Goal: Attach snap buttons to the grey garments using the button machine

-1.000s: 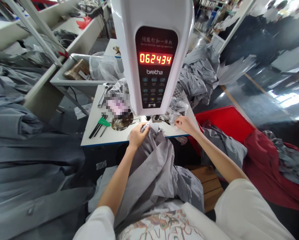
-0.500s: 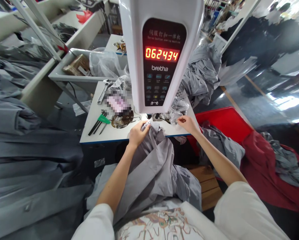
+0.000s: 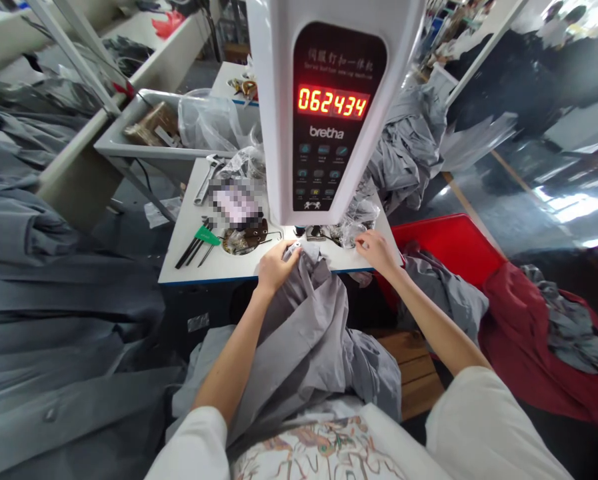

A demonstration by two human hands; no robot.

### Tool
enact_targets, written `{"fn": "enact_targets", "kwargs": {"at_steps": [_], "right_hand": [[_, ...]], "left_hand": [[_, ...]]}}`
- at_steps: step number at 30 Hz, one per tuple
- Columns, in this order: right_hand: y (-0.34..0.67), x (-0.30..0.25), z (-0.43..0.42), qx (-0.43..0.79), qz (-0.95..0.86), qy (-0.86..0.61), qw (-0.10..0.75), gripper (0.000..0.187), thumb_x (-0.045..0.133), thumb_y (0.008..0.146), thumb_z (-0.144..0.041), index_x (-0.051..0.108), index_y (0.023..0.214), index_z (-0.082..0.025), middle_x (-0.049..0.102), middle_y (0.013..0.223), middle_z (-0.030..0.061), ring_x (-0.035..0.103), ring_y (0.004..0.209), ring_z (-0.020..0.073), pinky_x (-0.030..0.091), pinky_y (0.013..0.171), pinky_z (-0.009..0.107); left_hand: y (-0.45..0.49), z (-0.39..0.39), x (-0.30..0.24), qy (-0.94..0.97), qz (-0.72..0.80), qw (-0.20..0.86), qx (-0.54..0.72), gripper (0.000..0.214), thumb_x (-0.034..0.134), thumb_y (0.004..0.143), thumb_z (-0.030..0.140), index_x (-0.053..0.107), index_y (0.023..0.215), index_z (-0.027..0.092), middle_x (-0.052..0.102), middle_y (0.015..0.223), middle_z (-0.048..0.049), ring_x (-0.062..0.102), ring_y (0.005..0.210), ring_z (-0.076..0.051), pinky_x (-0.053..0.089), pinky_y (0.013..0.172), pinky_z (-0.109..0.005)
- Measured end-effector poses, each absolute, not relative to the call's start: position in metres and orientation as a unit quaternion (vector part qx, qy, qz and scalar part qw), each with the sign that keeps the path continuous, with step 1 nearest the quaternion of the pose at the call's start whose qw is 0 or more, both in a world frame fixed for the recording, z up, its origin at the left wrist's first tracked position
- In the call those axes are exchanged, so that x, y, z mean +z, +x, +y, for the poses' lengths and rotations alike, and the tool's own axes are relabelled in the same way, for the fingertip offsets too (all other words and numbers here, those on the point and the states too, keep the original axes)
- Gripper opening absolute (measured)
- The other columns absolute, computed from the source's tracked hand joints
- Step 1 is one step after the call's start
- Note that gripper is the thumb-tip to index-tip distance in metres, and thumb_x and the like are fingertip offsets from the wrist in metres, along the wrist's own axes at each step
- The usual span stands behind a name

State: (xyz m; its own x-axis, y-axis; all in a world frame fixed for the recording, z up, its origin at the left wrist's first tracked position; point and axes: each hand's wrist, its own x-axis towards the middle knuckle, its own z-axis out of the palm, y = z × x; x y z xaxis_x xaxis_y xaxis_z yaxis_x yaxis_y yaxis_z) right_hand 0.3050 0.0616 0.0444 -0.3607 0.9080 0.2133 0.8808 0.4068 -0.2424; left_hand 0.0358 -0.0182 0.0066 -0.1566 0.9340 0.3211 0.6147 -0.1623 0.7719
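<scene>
A white button sewing machine (image 3: 329, 100) with a red counter reading 062434 stands on a small white table (image 3: 219, 267). A grey garment (image 3: 303, 333) runs from my lap up onto the table's front edge under the machine head. My left hand (image 3: 273, 267) is closed on the top of that garment by the needle area. My right hand (image 3: 376, 252) rests at the table's right edge, fingers pinched at a clear plastic bag (image 3: 356, 220); what they hold is too small to tell.
Dark tools and a green-handled one (image 3: 201, 241) lie on the table's left part beside a round dish (image 3: 243, 239). A red bin (image 3: 453, 247) with grey garments stands at right. Piles of grey cloth (image 3: 53, 300) fill the left. A grey tray (image 3: 143, 140) stands behind.
My head has shifted slightly, so the machine sits a bit more to the right in view. Both hands stay in nearly the same places.
</scene>
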Motion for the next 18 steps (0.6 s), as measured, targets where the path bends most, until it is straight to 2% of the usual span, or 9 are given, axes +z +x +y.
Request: {"fn": "enact_targets", "kwargs": {"at_steps": [4,7,13,18], "right_hand": [[0.300,0.045,0.061,-0.011,-0.851,-0.521,0.073,0.022,0.051,0.087,-0.019,0.073,0.088,-0.019,0.067,0.090,0.0062,0.058,0.087,0.0190,0.038,0.077,0.029],[0.299,0.046,0.062,-0.003,-0.859,-0.511,0.034,0.023,0.051,0.087,-0.020,0.074,0.090,-0.019,0.067,0.093,0.0059,0.058,0.088,0.0183,0.038,0.078,0.028],[0.300,0.047,0.066,0.014,-0.862,-0.507,0.012,0.025,0.049,0.088,-0.022,0.074,0.092,-0.020,0.069,0.094,0.0058,0.059,0.089,0.0173,0.038,0.076,0.026],[0.294,0.050,0.070,0.010,-0.851,-0.525,-0.014,0.026,0.049,0.087,-0.025,0.074,0.090,-0.020,0.069,0.093,0.0053,0.061,0.085,0.0173,0.037,0.068,0.026]], "left_hand": [[0.036,-0.018,0.007,0.625,0.616,0.179,0.444,0.024,0.054,0.088,0.037,0.065,0.104,0.023,0.070,0.107,-0.0014,0.064,0.101,-0.018,0.046,0.085,-0.025],[0.036,-0.018,0.006,0.628,0.614,0.178,0.444,0.024,0.054,0.088,0.037,0.065,0.104,0.023,0.070,0.106,-0.0015,0.064,0.100,-0.018,0.046,0.085,-0.026],[0.036,-0.017,0.006,0.627,0.613,0.181,0.445,0.025,0.054,0.088,0.038,0.064,0.105,0.023,0.070,0.106,-0.0021,0.064,0.099,-0.019,0.046,0.086,-0.027],[0.036,-0.017,0.006,0.623,0.616,0.186,0.444,0.025,0.054,0.088,0.038,0.064,0.104,0.023,0.070,0.106,-0.0021,0.064,0.100,-0.019,0.046,0.087,-0.027]]}}
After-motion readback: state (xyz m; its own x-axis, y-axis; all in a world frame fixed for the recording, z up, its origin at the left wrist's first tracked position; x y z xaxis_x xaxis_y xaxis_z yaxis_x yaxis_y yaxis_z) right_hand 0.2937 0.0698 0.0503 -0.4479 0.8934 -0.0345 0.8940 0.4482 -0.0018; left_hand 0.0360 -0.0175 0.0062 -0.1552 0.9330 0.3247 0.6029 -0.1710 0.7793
